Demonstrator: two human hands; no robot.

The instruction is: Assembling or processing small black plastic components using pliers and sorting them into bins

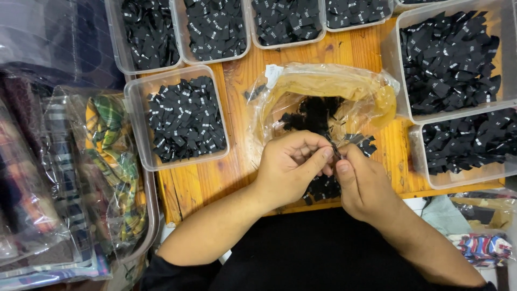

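My left hand [293,164] and my right hand [362,182] meet over the near edge of a wooden table [237,167]. Together they pinch a small black fabric label [334,147] between thumbs and fingertips. Just beyond them lies an open clear plastic bag [323,89] with more black labels [315,116] spilling out, and a small heap of labels [323,188] sits under my hands.
Clear plastic tubs of black labels ring the table: one at left [137,99], several along the back [215,56], two at right [404,102]. Bagged plaid garments [110,161] are stacked at the left. Another bagged item [484,248] lies at lower right.
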